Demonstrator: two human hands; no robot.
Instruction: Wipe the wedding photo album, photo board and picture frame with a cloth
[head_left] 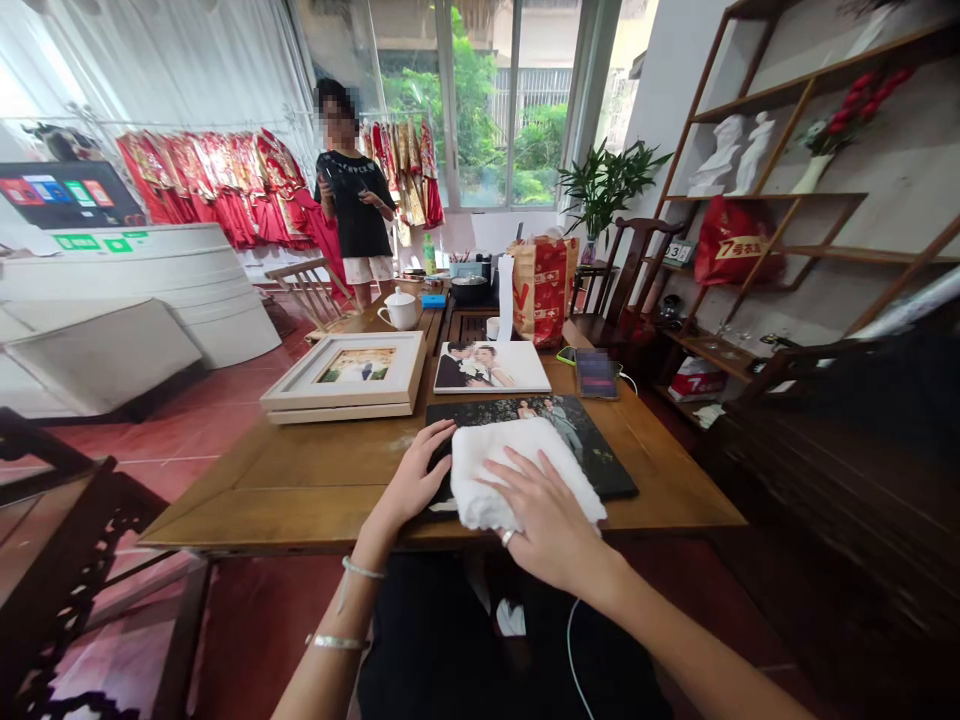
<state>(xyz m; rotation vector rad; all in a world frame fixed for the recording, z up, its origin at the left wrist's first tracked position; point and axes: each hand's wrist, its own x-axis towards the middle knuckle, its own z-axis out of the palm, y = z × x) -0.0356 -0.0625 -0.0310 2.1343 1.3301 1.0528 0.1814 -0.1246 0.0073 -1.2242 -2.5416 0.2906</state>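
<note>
A dark photo print (592, 440) lies flat near the front edge of the wooden table (322, 480). A folded white cloth (517, 450) covers its left half. My right hand (547, 515) rests flat on the cloth, fingers spread, a ring on one finger. My left hand (420, 475) lies at the print's left edge beside the cloth, fingers stretched out and pressing down. Bracelets circle my left wrist.
A cream framed photo (345, 375) and a white photo print (491, 368) lie further back, a phone (596, 373) to the right. A white teapot (400, 310) and red bag (544, 285) stand behind. A person (352, 200) stands by red garments. Shelves (787, 200) line the right wall; a chair (45, 540) at left.
</note>
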